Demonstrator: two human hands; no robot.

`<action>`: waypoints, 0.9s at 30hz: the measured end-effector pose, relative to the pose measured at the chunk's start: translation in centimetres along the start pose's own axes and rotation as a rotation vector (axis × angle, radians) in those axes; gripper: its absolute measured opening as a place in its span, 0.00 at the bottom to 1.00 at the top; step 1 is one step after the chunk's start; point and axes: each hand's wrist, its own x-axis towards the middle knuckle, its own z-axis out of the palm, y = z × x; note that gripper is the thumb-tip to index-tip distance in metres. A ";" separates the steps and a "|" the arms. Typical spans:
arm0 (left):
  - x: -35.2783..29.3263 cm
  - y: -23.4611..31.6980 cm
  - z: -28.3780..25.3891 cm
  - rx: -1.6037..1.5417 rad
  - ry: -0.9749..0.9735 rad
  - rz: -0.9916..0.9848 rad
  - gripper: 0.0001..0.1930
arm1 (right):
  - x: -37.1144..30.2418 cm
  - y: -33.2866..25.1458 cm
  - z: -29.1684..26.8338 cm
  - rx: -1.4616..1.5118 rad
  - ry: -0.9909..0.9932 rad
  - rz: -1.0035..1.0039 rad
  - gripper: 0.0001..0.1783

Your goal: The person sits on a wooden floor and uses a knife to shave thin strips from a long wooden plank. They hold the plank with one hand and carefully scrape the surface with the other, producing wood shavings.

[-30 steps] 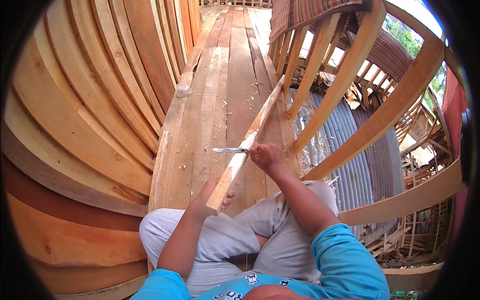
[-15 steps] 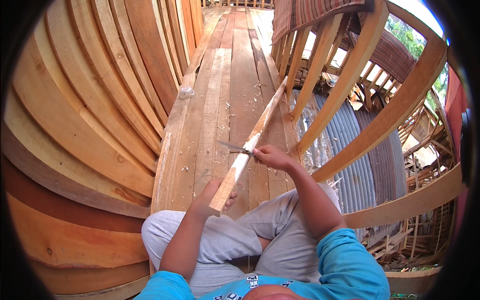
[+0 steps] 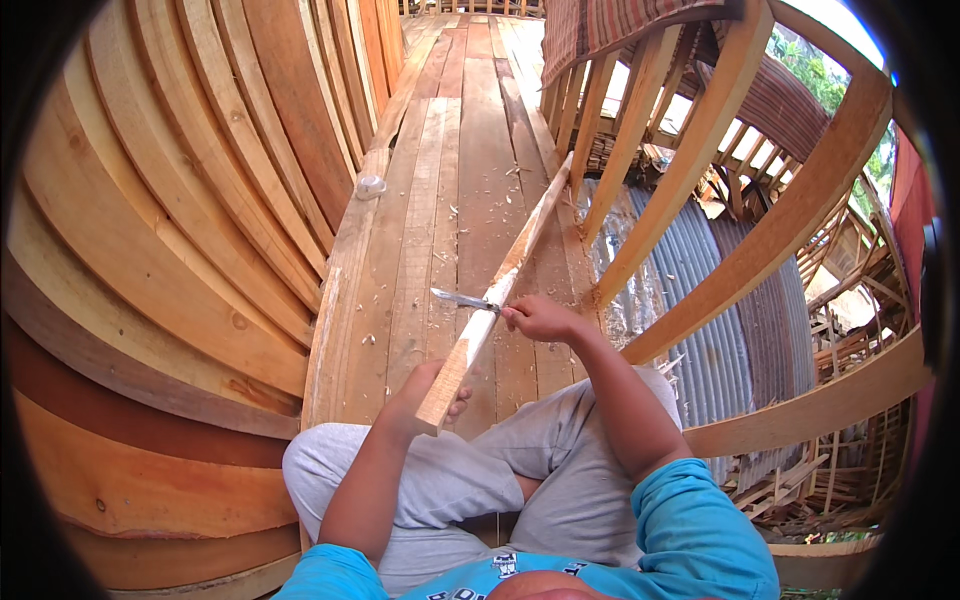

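A long squared wooden stick [image 3: 513,265] slants from just above my crossed legs up to the railing at the right, its upper faces shaved pale along the middle. My left hand [image 3: 425,392] is wrapped round its near end from below, fingertips showing on the right side. In my right hand [image 3: 538,318] is a knife [image 3: 463,298], gripped at the handle, which the fingers mostly hide. The blade lies across the stick's pale middle part and points left, its flat face catching the light.
Thin shavings [image 3: 453,212] lie scattered on the plank floor [image 3: 420,180]. A small clear container [image 3: 370,187] sits at the floor's left side. Upright boards [image 3: 180,160] wall the left. Wooden railing posts [image 3: 690,180] line the right, with corrugated metal sheets [image 3: 720,320] below; a striped cloth [image 3: 610,35] hangs there.
The knife's blade has turned so its face looks brighter and has shifted slightly down along the stick with my right hand. My left hand keeps its place.
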 end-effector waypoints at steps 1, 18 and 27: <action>0.0 0.0 0.1 -0.004 0.011 -0.010 0.21 | -0.1 0.2 -0.2 0.114 -0.089 0.077 0.24; 1.1 0.0 -0.2 0.050 -0.012 -0.005 0.22 | 0.6 -0.9 1.3 -0.236 0.532 0.130 0.15; 1.2 -0.1 -0.2 0.001 -0.003 -0.025 0.24 | 0.8 1.4 0.1 0.024 0.515 0.084 0.13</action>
